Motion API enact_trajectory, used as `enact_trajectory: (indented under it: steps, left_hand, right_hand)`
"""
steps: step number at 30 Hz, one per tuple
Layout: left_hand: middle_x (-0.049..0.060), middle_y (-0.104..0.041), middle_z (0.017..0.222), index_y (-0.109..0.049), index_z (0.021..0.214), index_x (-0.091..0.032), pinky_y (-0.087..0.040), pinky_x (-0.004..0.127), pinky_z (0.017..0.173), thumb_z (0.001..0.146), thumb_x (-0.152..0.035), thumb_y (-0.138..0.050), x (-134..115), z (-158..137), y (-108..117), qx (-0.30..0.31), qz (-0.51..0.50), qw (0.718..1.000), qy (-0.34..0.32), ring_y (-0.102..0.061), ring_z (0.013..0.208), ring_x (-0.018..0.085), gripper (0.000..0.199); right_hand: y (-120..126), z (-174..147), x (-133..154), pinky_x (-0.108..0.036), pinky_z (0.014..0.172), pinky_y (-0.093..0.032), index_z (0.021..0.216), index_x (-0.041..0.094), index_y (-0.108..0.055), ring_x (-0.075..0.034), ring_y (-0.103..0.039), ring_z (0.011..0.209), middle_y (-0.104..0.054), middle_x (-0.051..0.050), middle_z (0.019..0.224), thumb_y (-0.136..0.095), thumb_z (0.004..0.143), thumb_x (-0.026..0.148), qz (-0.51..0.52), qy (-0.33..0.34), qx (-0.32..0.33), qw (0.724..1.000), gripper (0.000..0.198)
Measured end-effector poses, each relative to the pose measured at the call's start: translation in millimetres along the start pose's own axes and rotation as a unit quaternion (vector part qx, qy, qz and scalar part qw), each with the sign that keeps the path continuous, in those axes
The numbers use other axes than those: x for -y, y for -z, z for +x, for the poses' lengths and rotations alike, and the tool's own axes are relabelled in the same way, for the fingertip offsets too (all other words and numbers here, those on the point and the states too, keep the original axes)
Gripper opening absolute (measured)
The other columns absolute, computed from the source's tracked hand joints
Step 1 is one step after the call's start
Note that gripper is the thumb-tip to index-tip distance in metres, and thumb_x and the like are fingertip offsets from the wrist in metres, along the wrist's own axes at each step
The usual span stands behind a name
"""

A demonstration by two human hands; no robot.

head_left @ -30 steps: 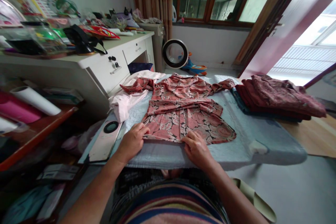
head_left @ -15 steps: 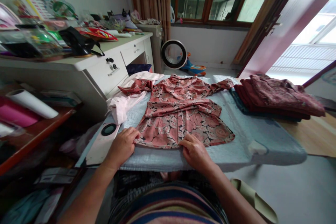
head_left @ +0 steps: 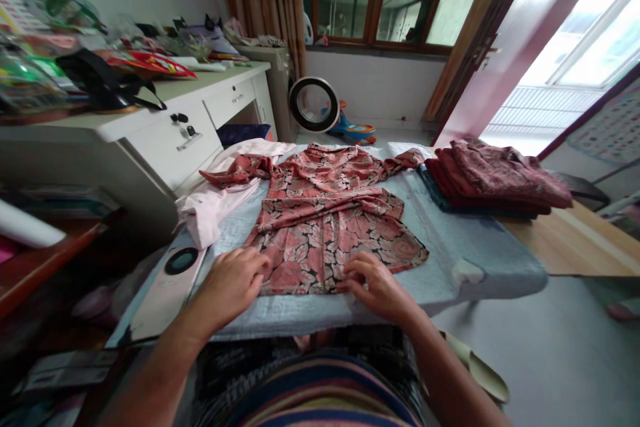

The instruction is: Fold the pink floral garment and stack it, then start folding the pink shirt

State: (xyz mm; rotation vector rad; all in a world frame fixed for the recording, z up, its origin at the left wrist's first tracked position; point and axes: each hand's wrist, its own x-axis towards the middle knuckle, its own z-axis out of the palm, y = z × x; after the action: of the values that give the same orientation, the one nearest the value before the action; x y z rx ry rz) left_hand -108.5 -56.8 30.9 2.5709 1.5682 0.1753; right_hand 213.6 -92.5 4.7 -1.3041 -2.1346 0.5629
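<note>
A red floral shirt (head_left: 300, 250) lies spread on the blue-grey cloth of an ironing board (head_left: 420, 287). Its sleeves stretch to both sides, and a loose fold crosses its middle. My left hand (head_left: 239, 280) rests at the left end of the near hem, fingers bent over the fabric and thumb apart. Over the middle of the hem is my right hand (head_left: 375, 283), its fingers curved and parted from the thumb, touching the cloth lightly. Neither hand shows fabric pinched in it.
Folded dark red clothes (head_left: 500, 177) are stacked at the right. A pale pink garment (head_left: 205, 213) lies at the left, behind a flat white panel with a dark round disc (head_left: 181, 261). A cluttered white desk (head_left: 165, 153) stands left. A slipper (head_left: 475, 363) lies on the floor.
Both hands have loosened from their pinch on the hem. The hem now lies straighter and nearer to me. The camera view has turned slightly right.
</note>
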Motion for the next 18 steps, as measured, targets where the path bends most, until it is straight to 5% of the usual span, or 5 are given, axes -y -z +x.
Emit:
enact_trajectory:
  steps: [5, 10, 18]
  left_hand:
    - [0.006, -0.063, 0.118, -0.066, 0.105, -0.023, -0.044, 0.038, 0.1, 0.089, -0.015, -0.053, -73, 34, -23, -0.008, -0.12, 0.977, -0.176, -0.056, 0.111, 0.022, 0.022]
    - [0.007, -0.062, 0.112, -0.063, 0.104, -0.022, -0.046, 0.039, 0.094, 0.091, -0.023, -0.059, -105, 47, -47, 0.028, -0.091, 0.974, -0.205, -0.055, 0.106, 0.023, 0.014]
    - [0.006, -0.062, 0.106, -0.061, 0.094, -0.021, -0.047, 0.035, 0.083, 0.089, -0.025, -0.061, -107, 48, -37, 0.065, -0.071, 0.975, -0.201, -0.055, 0.097, 0.022, 0.006]
  right_hand:
    - [41, -11, -52, -0.037, 0.097, -0.044, 0.112, 0.019, -0.064, -0.024, -0.058, 0.111, -0.061, -0.012, 0.121, -0.049, 0.089, 0.017, -0.178, -0.168, -0.162, 0.956, 0.028]
    - [70, -17, -70, -0.033, 0.072, -0.044, 0.121, 0.018, -0.058, -0.025, -0.067, 0.088, -0.064, -0.016, 0.114, -0.041, 0.094, 0.02, -0.294, -0.386, -0.04, 0.874, 0.032]
    - [96, -20, -74, -0.028, 0.065, -0.035, 0.106, 0.022, -0.059, -0.022, -0.068, 0.088, -0.069, -0.01, 0.101, -0.037, 0.096, 0.017, -0.341, -0.335, 0.091, 0.874, 0.025]
